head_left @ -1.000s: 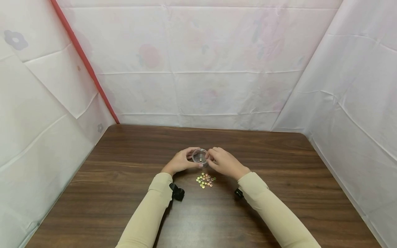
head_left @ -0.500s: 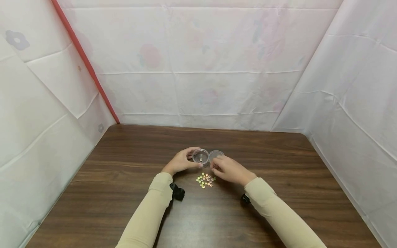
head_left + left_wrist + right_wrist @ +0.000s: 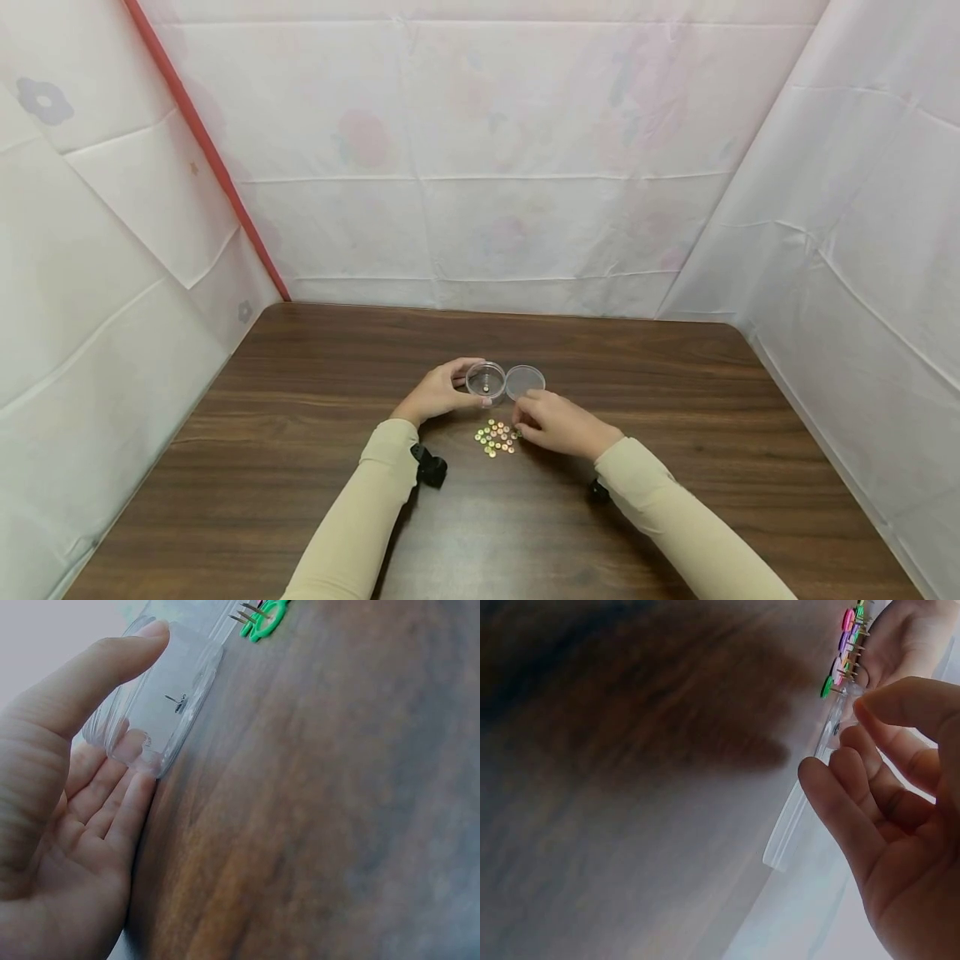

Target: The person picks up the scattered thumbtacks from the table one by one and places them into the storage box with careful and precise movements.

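My left hand [image 3: 437, 392] grips a clear round plastic container [image 3: 161, 671], thumb on the near side and fingers round the far side. Inside lies a small thumbtack [image 3: 180, 703], pin up. In front of the container, several colourful thumbtacks [image 3: 492, 433] are spread on the table, their pins pointing up in the right wrist view. My right hand [image 3: 561, 423] is at the right edge of these tacks, fingers loosely bent. Nothing shows between its thumb and fingers, though the index fingertip is partly hidden. A clear round lid [image 3: 525, 380] lies right of the container.
The dark wood-grain table [image 3: 337, 350] is enclosed by pale patterned cloth [image 3: 487, 242] at the back and sides. Black wrist cameras [image 3: 429, 467] sit on both forearms. The lid lies just behind my right fingers.
My right hand has moved from over the container to the right and toward me, down to the tacks, uncovering the lid. My left hand has stayed on the container.
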{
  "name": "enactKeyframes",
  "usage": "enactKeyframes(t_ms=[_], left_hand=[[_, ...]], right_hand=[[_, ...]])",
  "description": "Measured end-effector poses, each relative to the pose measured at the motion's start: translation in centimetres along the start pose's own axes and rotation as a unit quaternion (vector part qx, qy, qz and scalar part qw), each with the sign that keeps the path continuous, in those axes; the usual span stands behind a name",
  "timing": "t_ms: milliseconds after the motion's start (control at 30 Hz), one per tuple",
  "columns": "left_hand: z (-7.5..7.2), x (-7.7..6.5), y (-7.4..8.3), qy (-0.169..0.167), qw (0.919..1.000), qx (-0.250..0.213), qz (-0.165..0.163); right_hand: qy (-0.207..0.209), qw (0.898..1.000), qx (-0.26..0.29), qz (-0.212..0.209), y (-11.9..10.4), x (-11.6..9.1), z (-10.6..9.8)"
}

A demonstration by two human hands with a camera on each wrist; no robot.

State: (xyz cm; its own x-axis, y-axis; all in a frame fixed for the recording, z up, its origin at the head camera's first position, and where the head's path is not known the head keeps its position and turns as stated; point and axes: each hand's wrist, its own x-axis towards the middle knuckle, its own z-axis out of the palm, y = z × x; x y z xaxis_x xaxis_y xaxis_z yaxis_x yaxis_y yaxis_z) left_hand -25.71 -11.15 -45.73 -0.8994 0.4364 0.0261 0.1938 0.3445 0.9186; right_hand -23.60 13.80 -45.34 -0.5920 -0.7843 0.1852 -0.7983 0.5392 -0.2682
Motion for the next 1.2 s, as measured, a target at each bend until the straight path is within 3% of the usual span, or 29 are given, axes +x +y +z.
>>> enactKeyframes(t_ms=[700,1200], left_hand=[[-0.01,0.05,0.00,0.005,1.0000,-0.002,0.000],[-0.06,0.03,-0.05,0.002,1.0000,-0.001,-0.001]], right_hand=[[-0.041,0.999,-0.011,0.017,-0.31,-0.08,-0.26],[-0.046,0.999,-0.015,0.015,0.03,0.15,-0.08]])
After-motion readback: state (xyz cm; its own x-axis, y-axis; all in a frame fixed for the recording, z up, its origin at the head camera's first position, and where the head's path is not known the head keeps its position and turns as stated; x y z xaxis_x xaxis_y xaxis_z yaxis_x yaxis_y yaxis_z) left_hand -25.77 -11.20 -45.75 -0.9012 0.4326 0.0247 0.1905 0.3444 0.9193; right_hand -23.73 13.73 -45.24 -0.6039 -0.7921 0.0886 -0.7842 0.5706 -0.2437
